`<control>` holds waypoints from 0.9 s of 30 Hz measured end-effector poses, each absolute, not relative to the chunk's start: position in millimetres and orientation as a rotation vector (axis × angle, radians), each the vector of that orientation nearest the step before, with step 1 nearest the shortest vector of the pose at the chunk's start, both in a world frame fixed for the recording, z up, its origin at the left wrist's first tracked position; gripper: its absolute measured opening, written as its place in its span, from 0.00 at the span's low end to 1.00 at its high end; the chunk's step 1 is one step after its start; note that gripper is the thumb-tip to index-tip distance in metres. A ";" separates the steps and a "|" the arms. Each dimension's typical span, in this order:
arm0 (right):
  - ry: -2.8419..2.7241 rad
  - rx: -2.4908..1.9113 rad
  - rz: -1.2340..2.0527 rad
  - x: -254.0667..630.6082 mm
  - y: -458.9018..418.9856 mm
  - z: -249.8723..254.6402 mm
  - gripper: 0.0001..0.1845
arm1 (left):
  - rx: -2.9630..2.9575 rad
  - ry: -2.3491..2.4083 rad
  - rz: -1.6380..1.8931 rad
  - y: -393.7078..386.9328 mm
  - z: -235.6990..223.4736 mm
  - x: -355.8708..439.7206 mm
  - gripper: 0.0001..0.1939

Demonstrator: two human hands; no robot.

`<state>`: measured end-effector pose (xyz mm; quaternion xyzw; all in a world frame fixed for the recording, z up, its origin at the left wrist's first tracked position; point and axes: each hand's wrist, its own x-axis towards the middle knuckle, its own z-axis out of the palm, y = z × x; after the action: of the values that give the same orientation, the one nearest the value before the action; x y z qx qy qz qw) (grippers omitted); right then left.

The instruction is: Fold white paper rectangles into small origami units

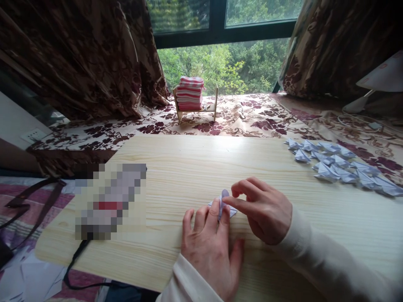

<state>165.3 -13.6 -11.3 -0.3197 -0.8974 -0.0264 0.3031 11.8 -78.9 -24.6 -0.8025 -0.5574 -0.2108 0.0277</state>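
Observation:
A small piece of folded white paper [233,211] lies on the light wooden table [176,167]. My left hand [209,243] rests over it with fingers stretched out and apart, the fingertips pressing the paper onto the wood. From the right, my right hand [264,207] reaches in with curled fingers. Its index fingertip meets a raised flap of the paper, close to my left fingertips; the thumb is mostly hidden below. Part of the paper is covered by my fingers. Several folded white paper pieces [335,161] with pointed corners sit in rows at the table's far right.
A pixelated object [110,201] with a black cable [71,264] lies on the left of the table. White sheets [34,274] rest on striped fabric at lower left. Behind the table, a small wooden stand [216,102] carries folded pink-and-white cloths [189,94]. A lamp [382,75] stands at right.

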 end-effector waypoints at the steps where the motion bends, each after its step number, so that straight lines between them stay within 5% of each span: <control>1: -2.381 -0.866 -0.090 162.9 -13.7 -12.2 0.18 | -2.484 -1.722 -0.655 -78.8 -24.7 11.7 0.23; 27: -2.287 -1.114 -0.023 149.6 -9.1 -15.4 0.08 | -2.492 -1.784 -0.677 -79.0 -24.7 10.6 0.24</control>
<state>149.6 -9.1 -15.4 -0.4184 -0.8592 -0.0085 0.2943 10.6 -79.0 -24.7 -0.7940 -0.5684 -0.2157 0.0017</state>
